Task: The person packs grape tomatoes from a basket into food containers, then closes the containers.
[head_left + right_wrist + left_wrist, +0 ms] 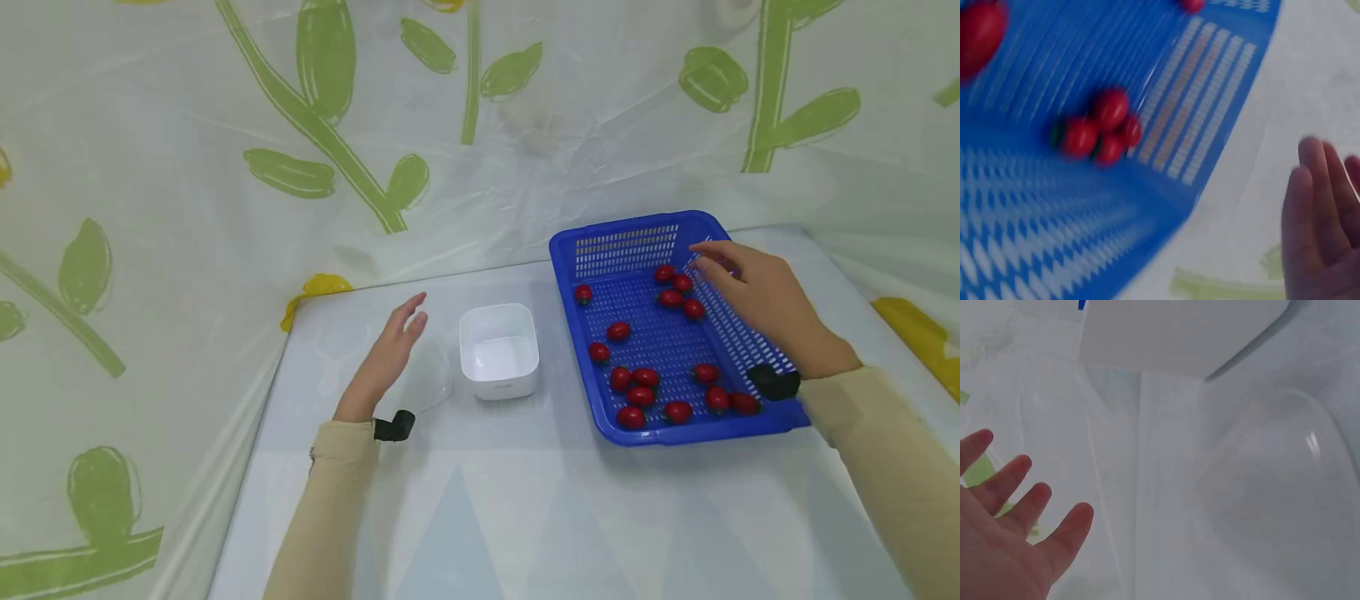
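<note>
My right hand point(768, 296) hovers over the right side of a blue plastic basket point(592, 400), its fingers loosely bent and holding nothing. Several red cherry tomatoes point(641, 397) lie scattered on the basket's floor. A small cluster of tomatoes point(1110, 109) sits in the far right corner, seen in the right wrist view. On the left, my left hand point(384, 358) is held above the table with fingers extended and nothing in it. Just to its right stands a white square container point(504, 389) with nothing visible inside. A clear plastic lid point(1279, 487) lies beside that container, partly behind the left hand in the head view.
The white table point(480, 467) has pale blue triangles along its front. A white sheet point(187, 167) with green leaf prints hangs behind and beside it. Yellow patches point(326, 284) show at the table's left and right edges.
</note>
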`<state>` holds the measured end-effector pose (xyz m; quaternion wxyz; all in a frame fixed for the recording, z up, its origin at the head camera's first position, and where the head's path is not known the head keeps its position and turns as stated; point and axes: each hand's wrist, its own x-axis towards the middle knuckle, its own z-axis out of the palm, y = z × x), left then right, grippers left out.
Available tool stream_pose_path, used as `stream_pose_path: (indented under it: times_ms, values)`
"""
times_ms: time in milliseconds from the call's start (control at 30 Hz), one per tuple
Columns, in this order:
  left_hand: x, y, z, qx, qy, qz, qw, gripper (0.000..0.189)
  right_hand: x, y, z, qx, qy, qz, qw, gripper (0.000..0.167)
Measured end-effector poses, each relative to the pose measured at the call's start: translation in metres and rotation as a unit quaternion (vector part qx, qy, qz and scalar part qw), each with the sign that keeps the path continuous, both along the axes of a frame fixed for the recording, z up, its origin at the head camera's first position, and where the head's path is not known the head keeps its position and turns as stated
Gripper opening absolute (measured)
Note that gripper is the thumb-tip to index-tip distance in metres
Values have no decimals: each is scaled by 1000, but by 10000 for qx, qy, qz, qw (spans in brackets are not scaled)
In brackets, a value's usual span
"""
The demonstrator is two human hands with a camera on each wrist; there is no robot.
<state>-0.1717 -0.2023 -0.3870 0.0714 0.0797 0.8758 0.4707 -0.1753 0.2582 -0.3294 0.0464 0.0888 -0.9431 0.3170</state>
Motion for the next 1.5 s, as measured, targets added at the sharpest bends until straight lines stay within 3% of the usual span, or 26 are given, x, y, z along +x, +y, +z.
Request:
stream_pose_path:
  times_ms: [200, 367, 633, 833, 1033, 1133, 1300, 1500]
  values:
    - [8, 28, -30, 383, -170, -306, 9987, 72, -8, -9, -8, -1106, -931, 353, 9889, 49]
    - [15, 47, -47, 1144, -386, -260, 9923, 85, -22, -20, -21, -1603, -1648, 502, 9719, 51]
    - [30, 69, -47, 2514, -586, -132, 9660, 99, -45, -31, -45, -1438, -2132, 841, 9627, 51]
    - [32, 74, -56, 3077, -542, 104, 9499, 99, -60, -42, -59, -1176, -2320, 1099, 9593, 51]
    - [36, 77, -63, 3457, -510, 270, 9366, 93, -73, -50, -72, -1148, -2455, 1077, 9565, 51]
    - [37, 78, -63, 3521, -450, 216, 9346, 91, -78, -52, -76, -1156, -2552, 1014, 9546, 52]
    - [36, 75, -60, 3331, -511, 162, 9414, 94, -86, -64, -82, -1269, -2722, 915, 9494, 53]
    - [29, 71, -78, 3300, -497, 92, 9426, 94, -93, -79, -93, -1163, -2892, 977, 9452, 54]
